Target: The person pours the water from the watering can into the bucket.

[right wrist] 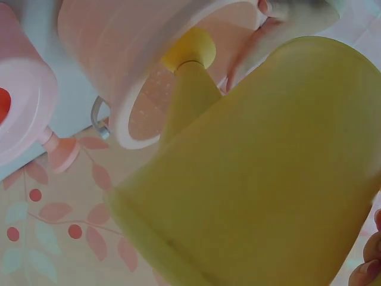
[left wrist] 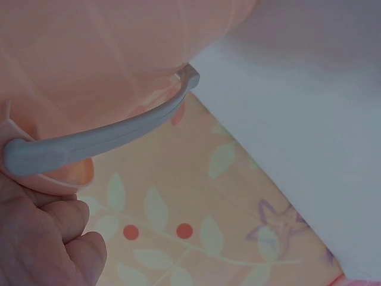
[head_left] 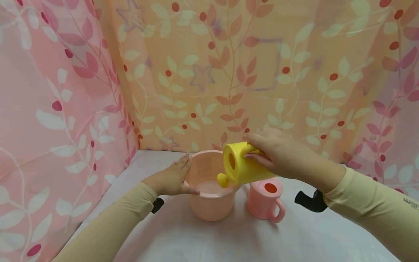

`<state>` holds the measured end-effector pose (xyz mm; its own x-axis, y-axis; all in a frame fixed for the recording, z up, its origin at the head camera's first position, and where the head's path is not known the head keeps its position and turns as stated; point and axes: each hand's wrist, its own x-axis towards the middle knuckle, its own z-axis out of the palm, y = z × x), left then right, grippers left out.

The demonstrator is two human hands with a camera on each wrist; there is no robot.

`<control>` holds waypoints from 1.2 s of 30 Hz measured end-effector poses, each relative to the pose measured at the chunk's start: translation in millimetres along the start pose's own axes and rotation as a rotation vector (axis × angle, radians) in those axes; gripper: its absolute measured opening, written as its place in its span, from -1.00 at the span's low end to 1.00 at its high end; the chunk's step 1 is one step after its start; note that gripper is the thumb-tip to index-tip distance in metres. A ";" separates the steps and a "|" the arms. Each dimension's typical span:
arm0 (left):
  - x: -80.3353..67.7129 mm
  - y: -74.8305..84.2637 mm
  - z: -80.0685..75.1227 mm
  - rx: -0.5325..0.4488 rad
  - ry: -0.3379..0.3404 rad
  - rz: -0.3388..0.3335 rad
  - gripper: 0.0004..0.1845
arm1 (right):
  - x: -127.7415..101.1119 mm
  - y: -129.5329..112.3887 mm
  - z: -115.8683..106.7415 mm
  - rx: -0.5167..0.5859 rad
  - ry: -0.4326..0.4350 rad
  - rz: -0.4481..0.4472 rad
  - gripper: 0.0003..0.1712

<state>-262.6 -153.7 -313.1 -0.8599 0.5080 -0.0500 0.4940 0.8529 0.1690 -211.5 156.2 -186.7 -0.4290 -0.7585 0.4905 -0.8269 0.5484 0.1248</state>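
Observation:
A pink bucket stands on the white-covered table, some clear liquid showing inside. My left hand rests on its left rim, fingers straight along the edge and thumb on the front rim. In the left wrist view the bucket's grey handle hangs above the knuckles. My right hand grips the handle of a yellow watering can. The can is tilted, its round spout head pointing down over the bucket's opening. To the right stands a pink watering can, upright below the yellow one.
A leaf-patterned curtain hangs right behind the table, and a pink one closes the left side. The white table cover runs under the bucket and pink can. Black wrist straps show on both sleeves.

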 end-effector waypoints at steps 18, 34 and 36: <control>0.4 -0.2 -0.4 0.010 0.009 0.005 0.32 | 5.2 1.0 -2.0 -0.035 -0.007 -0.029 -0.74; 0.4 -0.1 -0.1 0.006 0.008 0.007 0.31 | 6.5 0.7 0.6 -0.072 0.078 -0.176 -0.68; 0.4 0.2 -0.4 0.007 0.004 0.007 0.31 | 6.9 1.2 1.1 -0.073 0.089 -0.186 -0.67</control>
<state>-262.9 -153.4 -312.7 -0.8569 0.5135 -0.0447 0.5009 0.8501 0.1622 -215.9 151.2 -184.2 -0.2347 -0.8166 0.5273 -0.8591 0.4281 0.2806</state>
